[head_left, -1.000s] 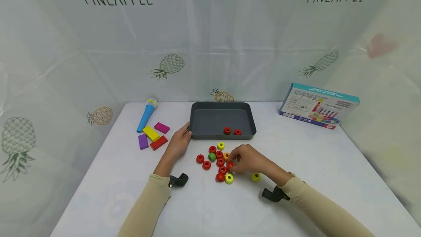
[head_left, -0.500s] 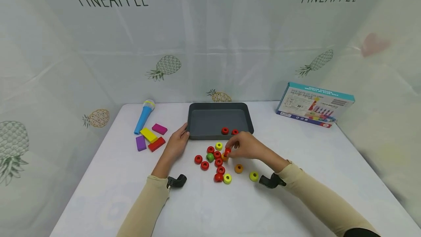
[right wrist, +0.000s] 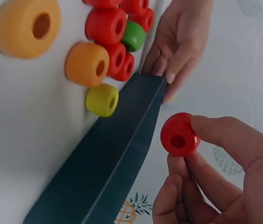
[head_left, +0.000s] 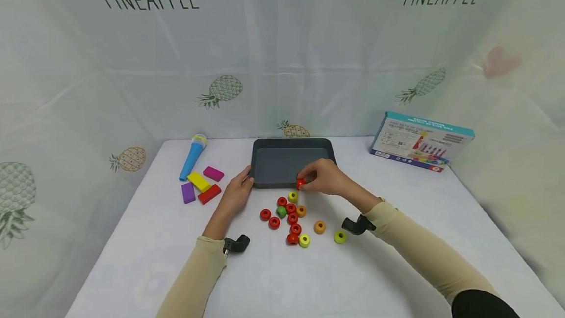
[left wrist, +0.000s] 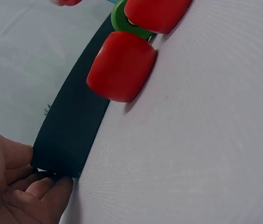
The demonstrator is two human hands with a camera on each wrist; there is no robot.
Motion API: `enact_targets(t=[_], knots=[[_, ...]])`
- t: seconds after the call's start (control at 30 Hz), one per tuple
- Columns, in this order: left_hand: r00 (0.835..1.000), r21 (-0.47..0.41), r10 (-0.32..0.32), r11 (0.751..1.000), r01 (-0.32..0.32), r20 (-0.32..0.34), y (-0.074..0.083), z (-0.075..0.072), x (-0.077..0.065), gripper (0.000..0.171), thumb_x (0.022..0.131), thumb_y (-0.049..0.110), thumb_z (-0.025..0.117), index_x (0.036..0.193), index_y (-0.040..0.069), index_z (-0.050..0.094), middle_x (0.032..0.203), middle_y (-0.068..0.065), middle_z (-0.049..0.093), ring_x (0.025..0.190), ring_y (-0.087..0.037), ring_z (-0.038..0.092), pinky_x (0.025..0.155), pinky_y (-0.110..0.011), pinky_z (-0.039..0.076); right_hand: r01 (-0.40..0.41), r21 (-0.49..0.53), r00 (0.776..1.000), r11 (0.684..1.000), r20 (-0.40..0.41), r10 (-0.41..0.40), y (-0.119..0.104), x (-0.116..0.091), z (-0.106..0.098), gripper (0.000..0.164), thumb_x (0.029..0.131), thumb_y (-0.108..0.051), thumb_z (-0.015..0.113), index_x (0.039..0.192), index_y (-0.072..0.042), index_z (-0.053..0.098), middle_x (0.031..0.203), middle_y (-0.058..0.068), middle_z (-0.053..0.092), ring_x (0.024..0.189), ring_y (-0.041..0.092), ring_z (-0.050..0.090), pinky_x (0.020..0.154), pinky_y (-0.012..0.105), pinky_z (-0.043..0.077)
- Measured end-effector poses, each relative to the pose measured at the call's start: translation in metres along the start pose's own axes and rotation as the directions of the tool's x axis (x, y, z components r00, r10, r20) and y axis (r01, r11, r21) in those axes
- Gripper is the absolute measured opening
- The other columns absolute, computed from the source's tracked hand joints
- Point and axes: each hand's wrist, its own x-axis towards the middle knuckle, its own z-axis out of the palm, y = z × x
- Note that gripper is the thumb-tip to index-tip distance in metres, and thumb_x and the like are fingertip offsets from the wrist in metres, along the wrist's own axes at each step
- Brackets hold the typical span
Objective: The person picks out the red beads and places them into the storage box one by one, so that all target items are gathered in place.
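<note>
A red bead (head_left: 300, 183), pinched in our right hand (head_left: 325, 177), is at the tray's near edge.
We judge the work unfinished: loose beads (head_left: 274, 223) remain nearer; our right hand hides part of the tray (head_left: 278, 160), our left hand (head_left: 237, 193) grips its left side.

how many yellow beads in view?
3: far bead by the tray, near bead right of a red bead, right bead apart. The right hand may hide more.
</note>
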Motion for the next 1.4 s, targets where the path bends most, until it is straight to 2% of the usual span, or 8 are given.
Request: enact_targets(t=[0.4,0.6,0.87,1.1,1.4], knots=[[1.0,-0.012,-0.004,1.0,0.004,-0.006,-0.002,0.001,0.0,0.056,0.108,0.033,0.046,0.161,0.028,0.029,0.166,-0.002,0.034,0.154,-0.028,0.03,0.123,-0.05,0.029,-0.057,-0.013,0.998,0.998,-0.039,0.057,0.011,0.03,-0.007,0.024,0.084,-0.014,0.081,0.107,-0.008,0.079,0.098,0.006,0.077,0.077,0.015,0.061,0.065,0.024,0.053],[1.0,-0.017,0.003,1.0,-0.003,-0.002,0.0,-0.002,0.0,0.056,0.108,0.033,0.046,0.161,0.028,0.029,0.166,-0.002,0.033,0.154,-0.027,0.03,0.123,-0.049,0.029,-0.116,-0.037,0.992,0.993,-0.061,0.114,0.022,0.044,-0.009,0.026,0.085,-0.017,0.08,0.11,-0.01,0.079,0.103,0.005,0.077,0.085,0.017,0.063,0.07,0.027,0.054],[1.0,-0.009,0.006,1.0,-0.006,-0.014,0.002,-0.004,0.0,0.056,0.107,0.032,0.046,0.161,0.027,0.03,0.165,-0.003,0.035,0.154,-0.028,0.031,0.123,-0.05,0.029,-0.173,-0.034,0.982,0.984,-0.081,0.169,0.041,0.065,-0.004,0.026,0.085,-0.017,0.078,0.11,-0.009,0.078,0.102,0.008,0.076,0.086,0.019,0.065,0.072,0.029,0.056],[1.0,-0.013,-0.003,1.0,0.003,-0.013,0.004,0.0,-0.003,0.056,0.107,0.031,0.046,0.16,0.027,0.031,0.165,-0.003,0.036,0.154,-0.029,0.03,0.123,-0.052,0.028,-0.217,-0.037,0.974,0.975,-0.072,0.214,0.055,0.072,0.0,0.026,0.087,-0.017,0.078,0.11,-0.005,0.077,0.105,0.011,0.077,0.09,0.021,0.07,0.077,0.033,0.059],[1.0,-0.019,-0.001,1.0,0.0,-0.022,0.001,0.0,-0.002,0.055,0.107,0.031,0.047,0.16,0.026,0.033,0.164,-0.003,0.036,0.154,-0.029,0.031,0.123,-0.052,0.029,-0.241,-0.023,0.968,0.97,-0.077,0.239,0.063,0.079,0.001,0.024,0.088,-0.016,0.077,0.108,-0.004,0.078,0.104,0.012,0.076,0.087,0.02,0.069,0.076,0.032,0.059]])
